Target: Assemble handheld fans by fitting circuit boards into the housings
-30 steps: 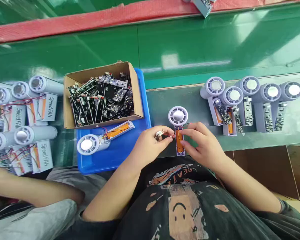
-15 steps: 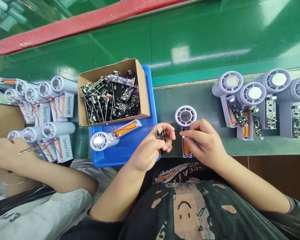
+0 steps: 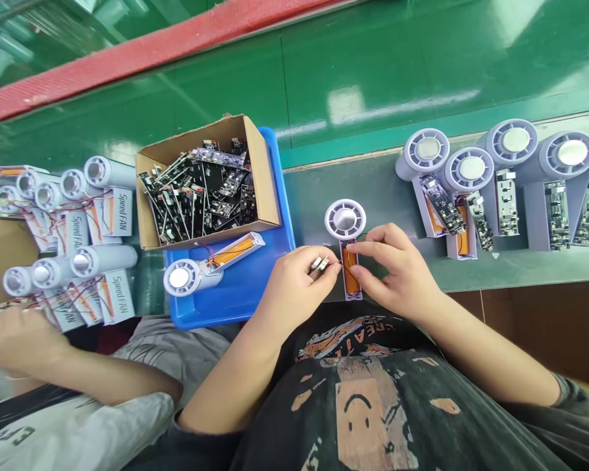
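Observation:
My left hand (image 3: 302, 281) is closed on a small circuit board (image 3: 320, 264), pinching it between thumb and fingers, so most of the board is hidden. Directly to its right lies a handheld fan (image 3: 345, 218) with a round ribbed head and an open handle. An orange battery (image 3: 352, 278) sits in that handle. Over the battery, my right hand (image 3: 397, 268) has thumb and forefinger apart, the fingertips at the handle. Thin dark wires run between the board and the handle; the place where they end is hidden.
A cardboard box (image 3: 269, 196) of circuit boards stands in a blue tray (image 3: 235, 307) beside another open fan (image 3: 191, 278). At right are several fans (image 3: 471, 169) with boards against their handles. A co-worker's arm (image 3: 103, 373) and more fans (image 3: 103, 254) are at left.
My right fingers have parted from a pinch on a small white connector and moved onto the handle. My left hand has turned the board and come closer to the fan. The view has shifted slightly.

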Motion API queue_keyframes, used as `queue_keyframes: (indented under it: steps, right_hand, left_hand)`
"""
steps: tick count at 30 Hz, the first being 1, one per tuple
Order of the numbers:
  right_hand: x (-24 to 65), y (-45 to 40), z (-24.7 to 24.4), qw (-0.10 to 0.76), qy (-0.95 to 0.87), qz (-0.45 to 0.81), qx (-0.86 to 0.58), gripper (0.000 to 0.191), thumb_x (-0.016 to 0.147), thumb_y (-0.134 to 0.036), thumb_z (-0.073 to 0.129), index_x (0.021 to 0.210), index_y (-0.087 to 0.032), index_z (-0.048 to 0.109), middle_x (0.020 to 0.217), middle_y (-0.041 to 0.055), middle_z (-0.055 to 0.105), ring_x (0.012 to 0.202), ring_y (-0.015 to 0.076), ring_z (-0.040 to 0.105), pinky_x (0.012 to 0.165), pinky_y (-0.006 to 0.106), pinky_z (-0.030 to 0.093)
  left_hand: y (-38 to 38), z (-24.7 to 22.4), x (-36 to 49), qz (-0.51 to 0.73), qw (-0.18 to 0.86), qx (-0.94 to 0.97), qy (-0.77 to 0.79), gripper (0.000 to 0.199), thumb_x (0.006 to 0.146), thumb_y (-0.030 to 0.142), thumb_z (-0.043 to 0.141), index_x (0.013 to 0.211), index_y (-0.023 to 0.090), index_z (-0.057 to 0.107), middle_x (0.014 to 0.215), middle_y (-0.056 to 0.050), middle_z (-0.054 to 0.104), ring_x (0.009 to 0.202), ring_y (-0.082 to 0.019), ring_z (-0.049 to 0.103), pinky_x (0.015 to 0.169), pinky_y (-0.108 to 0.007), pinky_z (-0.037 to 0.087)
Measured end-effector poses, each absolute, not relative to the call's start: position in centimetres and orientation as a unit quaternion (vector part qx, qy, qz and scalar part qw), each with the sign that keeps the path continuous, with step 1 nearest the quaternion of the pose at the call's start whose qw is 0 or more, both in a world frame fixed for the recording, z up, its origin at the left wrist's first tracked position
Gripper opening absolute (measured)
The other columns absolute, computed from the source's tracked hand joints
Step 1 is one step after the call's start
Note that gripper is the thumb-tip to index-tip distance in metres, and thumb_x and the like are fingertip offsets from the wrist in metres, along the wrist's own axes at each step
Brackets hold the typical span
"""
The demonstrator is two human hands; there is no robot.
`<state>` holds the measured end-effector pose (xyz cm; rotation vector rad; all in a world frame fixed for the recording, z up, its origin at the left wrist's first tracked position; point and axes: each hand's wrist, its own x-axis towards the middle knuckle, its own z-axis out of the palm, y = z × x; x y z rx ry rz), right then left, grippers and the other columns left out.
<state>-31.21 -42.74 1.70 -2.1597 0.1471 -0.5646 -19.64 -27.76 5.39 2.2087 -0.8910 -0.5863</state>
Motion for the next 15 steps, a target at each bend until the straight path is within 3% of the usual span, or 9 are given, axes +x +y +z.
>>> queue_keyframes:
  steps: [8,15]
  right_hand:
    - [-33.0,-44.0,1.3,0.411,0.086,-0.222,-0.880,0.017,0.089,-0.016,0.057,0.102,-0.022,0.066,0.091,0.0056,0.056,0.084,0.0185,0.057,0.074,0.037,0.051]
    - [-32.8,-42.7,1.0,0.399,-0.005,-0.209,-0.893,0.021,0.091,-0.018,0.057,0.109,-0.020,0.067,0.090,0.0066,0.057,0.082,0.0178,0.057,0.069,0.034,0.051]
  left_hand:
    - [-26.9,5.1,-19.7,-0.230,0.340,0.858,-0.309,0.009,0.082,0.022,0.062,0.077,0.020,0.068,0.067,0.003,0.061,0.056,-0.010,0.048,0.057,-0.023,0.039]
    - [-27.0,5.3,-19.6,-0.230,0.329,0.862,-0.310,0.008,0.081,0.023,0.061,0.077,0.020,0.067,0.066,0.003,0.060,0.055,-0.011,0.048,0.057,-0.024,0.040]
